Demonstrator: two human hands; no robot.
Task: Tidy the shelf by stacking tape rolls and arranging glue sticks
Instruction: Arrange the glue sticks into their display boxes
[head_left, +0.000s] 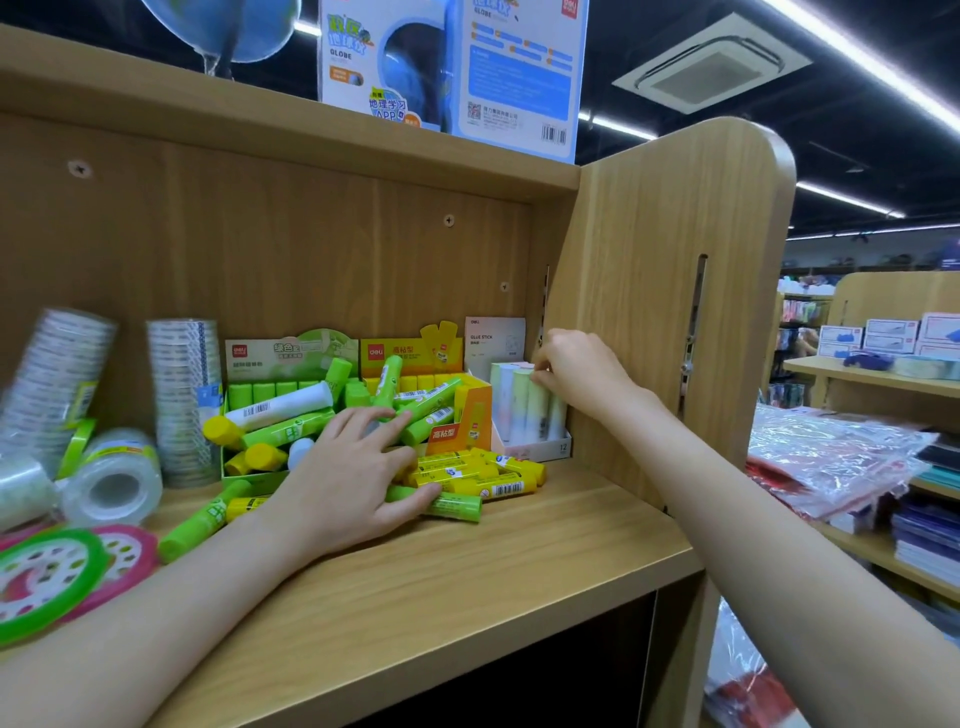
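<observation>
Clear tape rolls (111, 480) are stacked and scattered at the shelf's (467, 561) left. Loose green and yellow glue sticks (462, 480) are covered by the left hand (353, 467), fingers spread flat. Upright pastel glue sticks (524, 405) are pinched at the top by the right hand (576, 371).

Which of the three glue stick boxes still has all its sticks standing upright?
The white box at the far right, under the right hand. Its pastel sticks stand upright; the green box and yellow box hold toppled ones.

Tape rolls (111, 480): clear, stacked and loose at shelf's (519, 545) left end | glue sticks (457, 480): green and yellow, lay jumbled mid-shelf | pastel sticks (524, 410): stood upright, right rear corner.
</observation>
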